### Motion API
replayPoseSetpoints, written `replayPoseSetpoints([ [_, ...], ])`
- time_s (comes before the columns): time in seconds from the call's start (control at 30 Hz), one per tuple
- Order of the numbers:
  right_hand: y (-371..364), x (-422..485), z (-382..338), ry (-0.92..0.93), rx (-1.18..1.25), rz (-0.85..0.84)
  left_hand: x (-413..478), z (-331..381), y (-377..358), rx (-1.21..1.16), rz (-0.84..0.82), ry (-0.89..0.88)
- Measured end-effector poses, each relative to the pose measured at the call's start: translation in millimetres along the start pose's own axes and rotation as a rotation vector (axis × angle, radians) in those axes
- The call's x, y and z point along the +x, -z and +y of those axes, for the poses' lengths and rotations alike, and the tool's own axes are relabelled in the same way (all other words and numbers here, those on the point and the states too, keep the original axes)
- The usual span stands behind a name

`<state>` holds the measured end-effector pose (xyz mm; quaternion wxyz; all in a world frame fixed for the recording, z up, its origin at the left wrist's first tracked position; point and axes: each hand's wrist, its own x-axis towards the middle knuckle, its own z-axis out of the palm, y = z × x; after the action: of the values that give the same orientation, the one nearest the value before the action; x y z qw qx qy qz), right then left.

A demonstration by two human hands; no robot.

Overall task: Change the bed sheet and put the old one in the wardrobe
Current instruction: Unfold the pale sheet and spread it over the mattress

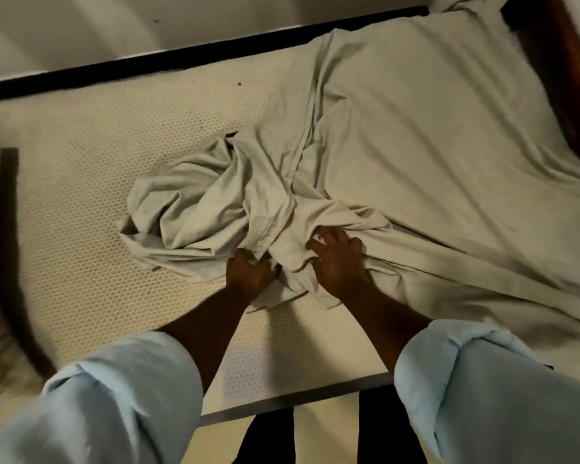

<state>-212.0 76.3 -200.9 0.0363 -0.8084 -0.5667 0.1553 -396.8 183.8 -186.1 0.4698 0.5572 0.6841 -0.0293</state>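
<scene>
Head camera view, looking down over a bed. A pale grey-green bed sheet (416, 145) lies on the mattress (81, 169). Its right part is spread fairly flat with long creases, while its left part is pulled into a crumpled heap near the middle of the bed.

Both hands are at the near side of that heap, close together but not touching. The left hand (248, 274) is curled around a fold of the sheet at its loose edge. The right hand (337, 259) sits just beside it, fingers dug into the bunched cloth and clutching it. Both forearms are bare, and light blue sleeves (482, 396) are rolled up to the elbows.

To the left of the heap the mattress is uncovered, cream coloured with a fine honeycomb pattern. A dark rail (181, 61) runs along the far side of the bed, against a pale wall (81, 25). A reddish-brown wooden board (566, 78) stands at the right end. Below the near edge of the mattress, a floor (315, 437) with black and cream stripes shows between the arms.
</scene>
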Motion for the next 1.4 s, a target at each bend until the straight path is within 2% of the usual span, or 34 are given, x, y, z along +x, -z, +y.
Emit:
replayPoseSetpoints([
  [0.07, -4.1, 1.9, -6.6, 0.003, 0.020, 0.033, 23.2, -17.1, -4.0, -0.128, -0.030, 0.041],
  [0.13, -0.7, 3.9, -18.9, 0.012, 0.069, 0.054, 18.4, -3.6, 5.7, -0.358, -0.046, 0.097],
  [0.2, 7.3, 4.2, -35.9, 0.035, 0.179, 0.068, 15.3, 13.0, 14.8, -0.602, -0.095, 0.163],
  [0.3, 13.5, -7.6, -69.3, 0.157, 0.385, 0.055, 32.8, 27.6, 24.6, -0.784, -0.126, 0.245],
  [0.43, 6.9, -30.6, -112.1, 0.263, 0.483, -0.263, 68.6, 22.4, 48.2, -0.801, 0.191, 0.180],
  [0.5, 9.1, -32.9, -121.7, 0.268, 0.428, -0.399, 49.8, 35.8, 79.9, -0.699, 0.290, 0.090],
  [0.57, 14.5, -27.5, -122.2, 0.235, 0.350, -0.561, 36.8, 35.6, 107.6, -0.500, 0.363, 0.028],
  [0.67, 26.3, -14.0, -118.4, 0.195, 0.107, -0.756, 28.7, 25.2, 154.6, -0.365, 0.441, -0.019],
  [0.77, 35.7, -10.2, -109.0, 0.136, -0.206, -0.864, 29.5, 35.3, 200.5, -0.486, 0.492, 0.104],
  [0.83, 44.7, -8.8, -114.1, 0.095, -0.373, -0.918, 33.1, 44.4, 224.7, -0.529, 0.452, 0.161],
  [0.87, 49.7, -5.0, -118.0, 0.082, -0.382, -0.897, 35.7, 48.3, 232.1, -0.516, 0.409, 0.142],
  [0.93, 62.2, 8.9, -135.6, 0.078, -0.178, -0.749, 30.6, 58.1, 239.2, -0.518, 0.282, 0.092],
  [1.07, 81.8, 38.7, -190.6, -0.118, 0.695, -0.314, 21.4, 65.0, 231.8, -0.679, -0.204, 0.023],
  [1.13, 91.7, 60.2, -221.7, -0.172, 0.935, -0.303, 12.2, 65.9, 227.1, -0.739, -0.436, -0.001],
  [1.2, 95.7, 77.9, -245.6, -0.191, 1.004, -0.321, 10.1, 67.2, 226.1, -0.746, -0.529, -0.003],
  [1.23, 97.8, 83.8, -252.9, -0.195, 1.004, -0.318, 11.1, 67.7, 227.0, -0.749, -0.517, -0.031],
  [1.3, 104.8, 91.2, -260.2, -0.224, 0.981, -0.327, 19.6, 66.8, 235.3, -0.881, -0.345, -0.058],
  [1.33, 109.8, 94.8, -262.5, -0.242, 0.989, -0.339, 23.8, 66.9, 242.5, -0.950, -0.184, 0.013],
  [1.4, 120.7, 102.4, -266.6, -0.260, 1.057, -0.390, 36.0, 52.0, 248.9, -0.928, 0.160, 0.154],
])
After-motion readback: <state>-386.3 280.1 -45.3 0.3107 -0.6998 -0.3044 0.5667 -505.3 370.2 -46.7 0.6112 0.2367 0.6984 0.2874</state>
